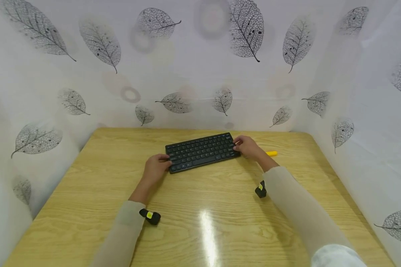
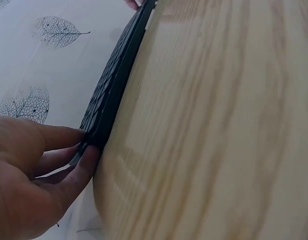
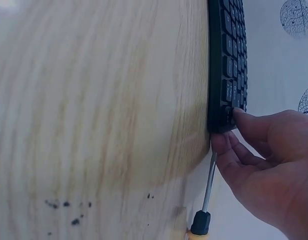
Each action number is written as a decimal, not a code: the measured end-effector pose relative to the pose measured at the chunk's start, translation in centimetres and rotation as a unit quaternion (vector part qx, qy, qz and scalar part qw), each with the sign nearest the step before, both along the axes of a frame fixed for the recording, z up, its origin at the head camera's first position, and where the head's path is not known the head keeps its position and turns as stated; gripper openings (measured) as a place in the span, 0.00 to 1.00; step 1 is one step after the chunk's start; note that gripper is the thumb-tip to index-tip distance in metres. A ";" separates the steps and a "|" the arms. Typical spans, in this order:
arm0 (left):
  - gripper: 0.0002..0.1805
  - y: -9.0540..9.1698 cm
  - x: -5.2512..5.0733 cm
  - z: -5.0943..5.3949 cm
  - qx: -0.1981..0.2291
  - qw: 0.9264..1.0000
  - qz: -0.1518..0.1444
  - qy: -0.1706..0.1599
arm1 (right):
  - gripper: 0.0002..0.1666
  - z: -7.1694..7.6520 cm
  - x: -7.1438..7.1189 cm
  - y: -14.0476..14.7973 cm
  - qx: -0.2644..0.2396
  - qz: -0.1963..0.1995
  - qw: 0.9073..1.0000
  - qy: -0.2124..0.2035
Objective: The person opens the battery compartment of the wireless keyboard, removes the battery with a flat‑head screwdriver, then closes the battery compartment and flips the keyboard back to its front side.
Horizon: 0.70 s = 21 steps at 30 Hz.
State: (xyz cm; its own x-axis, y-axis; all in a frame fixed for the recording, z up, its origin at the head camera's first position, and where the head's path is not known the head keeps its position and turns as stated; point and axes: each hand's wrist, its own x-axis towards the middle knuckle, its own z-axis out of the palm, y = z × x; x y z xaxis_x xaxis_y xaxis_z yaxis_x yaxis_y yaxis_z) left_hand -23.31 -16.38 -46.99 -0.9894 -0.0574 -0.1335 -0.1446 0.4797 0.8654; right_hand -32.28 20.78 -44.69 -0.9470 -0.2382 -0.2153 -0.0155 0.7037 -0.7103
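A black keyboard [image 1: 200, 152] with dark keys is at the far part of the table, tilted so its right end sits farther back. Its left end is pinched between the thumb and fingers of my left hand [image 1: 155, 168]. My right hand [image 1: 248, 146] grips the opposite end; in the right wrist view its thumb [image 3: 249, 122] lies over the corner keys and other fingers curl beneath. Whether the keyboard is raised off the wood is hard to tell. Just beyond the right hand lies a screwdriver [image 3: 200, 222] with a yellow and black handle and a thin metal shaft.
The wooden table [image 1: 187, 207] has a bright glare streak near its front. Pale leaf-patterned sheets [image 1: 194, 74] stand along its back and both sides. Small dark marks [image 3: 73, 220] dot the wood in the right wrist view.
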 end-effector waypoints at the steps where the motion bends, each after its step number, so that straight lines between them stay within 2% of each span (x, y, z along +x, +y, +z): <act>1: 0.19 -0.2 0.0 0.0 -0.004 1.000 -0.004 -0.002 | 0.20 0.1 0.3 -0.1 0.002 0.002 1.000 0.000; 13: 0.19 -1.9 -0.5 -0.2 -0.036 0.999 -0.039 -0.008 | 0.20 0.3 3.0 -0.8 0.010 -0.001 1.000 0.000; 21: 0.19 -2.6 -0.1 0.2 -0.044 0.998 -0.049 -0.004 | 0.23 -0.2 5.3 -1.1 0.003 -0.018 1.000 0.008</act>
State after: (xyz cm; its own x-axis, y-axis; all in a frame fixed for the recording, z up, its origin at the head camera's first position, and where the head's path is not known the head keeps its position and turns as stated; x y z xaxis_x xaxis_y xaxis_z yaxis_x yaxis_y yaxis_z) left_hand -23.36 -19.00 -46.76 -0.9897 0.0279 -0.1405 -0.1002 0.5663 0.8181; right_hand -26.95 19.68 -44.86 -0.9582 -0.2036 -0.2008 -0.0023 0.7078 -0.7064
